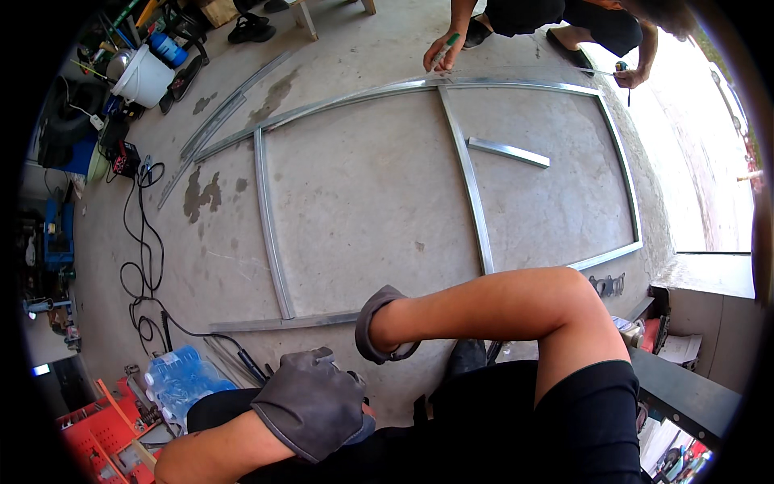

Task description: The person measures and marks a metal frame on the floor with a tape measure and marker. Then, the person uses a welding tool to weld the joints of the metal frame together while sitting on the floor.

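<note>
My left hand (pixel 310 399), in a grey glove, is low in the centre with its fingers curled; anything inside them is hidden. My right arm bends in from the lower right, and my right hand (pixel 385 327) is mostly hidden at a grey glove cuff, fingers out of sight. Beyond them a metal frame (pixel 461 177) of straight bars lies on the concrete, with a short loose bar (pixel 508 152) inside its right section. A black cable (pixel 145 266) loops along the left, ending in a handle (pixel 251 363) near my left hand.
A co-worker crouches at the top right with a green marker (pixel 445 51) and tape measure (pixel 622 73) over the frame. Loose metal strips (pixel 218 117), a bucket (pixel 143 77) and tools line the left. Water bottles (pixel 189 379) and a red rack (pixel 93 427) stand bottom left; a grey bench (pixel 677 387) is right.
</note>
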A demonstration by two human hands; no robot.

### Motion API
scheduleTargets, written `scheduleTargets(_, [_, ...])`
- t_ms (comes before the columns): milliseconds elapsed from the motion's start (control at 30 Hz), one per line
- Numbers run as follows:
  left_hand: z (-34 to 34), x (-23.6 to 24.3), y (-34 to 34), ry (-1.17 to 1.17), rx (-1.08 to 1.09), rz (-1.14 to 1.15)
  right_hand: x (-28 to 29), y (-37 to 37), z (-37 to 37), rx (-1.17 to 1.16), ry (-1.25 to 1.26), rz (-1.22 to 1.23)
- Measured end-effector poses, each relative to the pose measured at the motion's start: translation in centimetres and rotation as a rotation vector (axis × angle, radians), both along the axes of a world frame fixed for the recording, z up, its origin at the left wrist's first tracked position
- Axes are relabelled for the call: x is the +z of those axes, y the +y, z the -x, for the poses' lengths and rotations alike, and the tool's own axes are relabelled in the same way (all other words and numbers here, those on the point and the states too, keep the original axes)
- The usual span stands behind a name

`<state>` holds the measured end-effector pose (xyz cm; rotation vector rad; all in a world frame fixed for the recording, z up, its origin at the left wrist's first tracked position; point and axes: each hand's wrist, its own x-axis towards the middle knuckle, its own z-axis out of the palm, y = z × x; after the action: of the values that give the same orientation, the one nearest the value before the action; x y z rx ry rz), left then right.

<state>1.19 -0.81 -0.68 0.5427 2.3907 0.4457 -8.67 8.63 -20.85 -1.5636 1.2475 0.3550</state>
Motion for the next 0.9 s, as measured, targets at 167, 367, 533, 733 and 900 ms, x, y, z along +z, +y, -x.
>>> scheduleTargets(167, [0.1, 0.2, 0.0, -0.006, -0.026, 0.039, -0.4, 0.4, 0.0, -0.056, -0.019, 0.093])
scheduleTargets(367, [0.4, 0.4, 0.0, 0.0, -0.037, 0.018, -1.5, 0.5, -0.2, -0.077, -0.01, 0.109])
scheduleTargets(533, [0.3, 0.4, 0.1, 0.021, -0.004, 0.008, -0.9, 0.3, -0.1, -0.088, -0.011, 0.118])
scheduleTargets(733, [0.4, 0.4, 0.1, -0.005, -0.032, 0.008, -0.3, 0.8, 1.2, -0.127, 0.02, 0.101])
scheduleTargets(900, [0.0, 0.2, -0.2, -0.002, -0.006, -0.006, -0.7, 1.5, 5.6, -0.346, 0.212, 0.066])
